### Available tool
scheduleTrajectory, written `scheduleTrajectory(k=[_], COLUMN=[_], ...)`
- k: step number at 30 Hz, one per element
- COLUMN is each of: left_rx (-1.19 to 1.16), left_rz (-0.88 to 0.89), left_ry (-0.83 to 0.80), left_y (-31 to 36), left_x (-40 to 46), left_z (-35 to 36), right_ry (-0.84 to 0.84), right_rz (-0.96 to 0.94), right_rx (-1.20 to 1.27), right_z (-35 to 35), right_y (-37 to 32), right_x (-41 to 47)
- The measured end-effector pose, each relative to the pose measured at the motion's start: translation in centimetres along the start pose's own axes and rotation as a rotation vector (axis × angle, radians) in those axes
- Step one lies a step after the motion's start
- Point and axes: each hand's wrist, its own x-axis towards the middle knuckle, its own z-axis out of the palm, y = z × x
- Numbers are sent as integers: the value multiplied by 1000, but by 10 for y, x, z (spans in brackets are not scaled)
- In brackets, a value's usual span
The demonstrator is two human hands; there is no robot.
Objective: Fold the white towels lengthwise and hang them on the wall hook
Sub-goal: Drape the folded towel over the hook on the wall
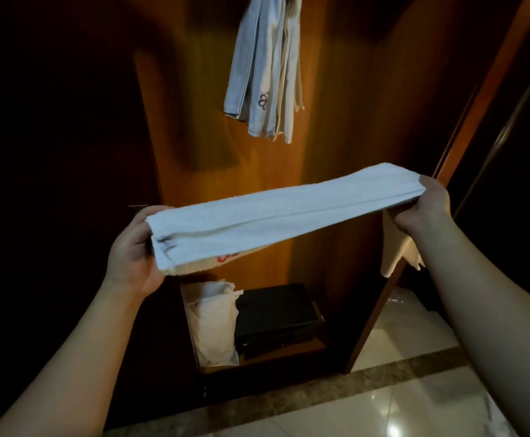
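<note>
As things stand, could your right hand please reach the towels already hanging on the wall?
Probably not freely: the right hand grips one end of the folded towel, the left hand the other. The hanging towels are above, with nothing between.

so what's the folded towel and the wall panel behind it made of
Folded towel: looks like cotton terry, matte, with a nubby looped surface and stitched hem. Wall panel: appears to be wood or wood veneer, semi-gloss, with warm orange-brown grain and a soft sheen.
</note>
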Motion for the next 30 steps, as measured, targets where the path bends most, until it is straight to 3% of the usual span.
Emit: scheduleTrajectory(k=[5,11,21,25,27,30], left_rx=[-263,-268,94,145,345,534], left_rz=[-107,-244,-741,-809,-799,-628], left_ry=[72,75,280,305,300,399], left_y=[-22,-51,-155,-197,-206,-197], left_x=[0,-4,-16,-27,-29,-30], left_z=[-8,-28,-30,0,22,61], right_ry=[-85,-207,-343,-387,-400,-431], right_rz=[6,84,136,115,75,44], right_rx=[65,128,229,239,171,63], right_z=[-4,-18,-5,13,27,44], right_y=[10,19,18,14,12,11], right_x=[-2,-1,-11,-21,-29,-36])
